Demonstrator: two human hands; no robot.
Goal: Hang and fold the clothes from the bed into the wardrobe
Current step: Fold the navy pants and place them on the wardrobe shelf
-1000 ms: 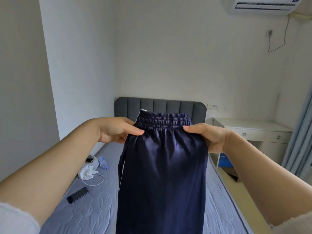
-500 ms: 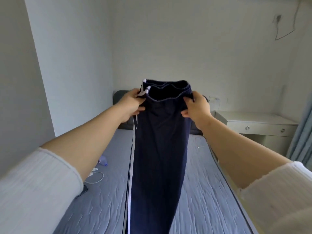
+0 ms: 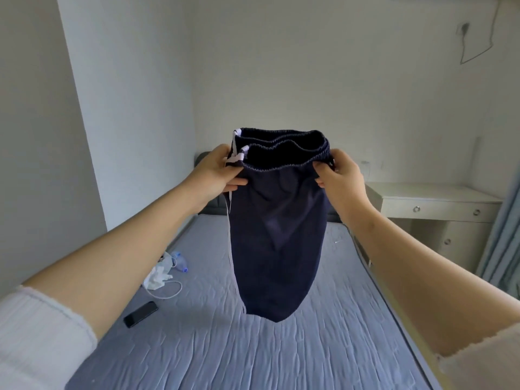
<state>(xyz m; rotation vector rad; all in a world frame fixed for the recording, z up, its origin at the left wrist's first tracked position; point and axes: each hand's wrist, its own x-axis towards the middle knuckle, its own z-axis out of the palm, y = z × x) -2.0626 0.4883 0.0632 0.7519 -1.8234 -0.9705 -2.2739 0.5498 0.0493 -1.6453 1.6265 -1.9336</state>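
Navy blue trousers point(image 3: 277, 235) with an elastic waistband and a white side stripe hang in the air over the bed point(image 3: 281, 356). My left hand point(image 3: 218, 171) grips the left end of the waistband. My right hand point(image 3: 339, 175) pinches the right end. Both arms are stretched out forward. The fabric hangs from the waistband and swings away from me, and its lower end floats above the mattress without touching it. The waistband gapes open toward me. No wardrobe is in view.
On the left of the blue quilted mattress lie a black phone point(image 3: 140, 313), a white cable point(image 3: 168, 289) and crumpled white items point(image 3: 161, 270). A grey headboard point(image 3: 204, 159) stands against the far wall. A white desk with drawers point(image 3: 439, 206) and a blue curtain point(image 3: 503, 237) are on the right.
Both hands pushed the trousers forward and away from me. The legs swung up and outward, so the lower end now shows above the mattress. The waistband opened toward me.
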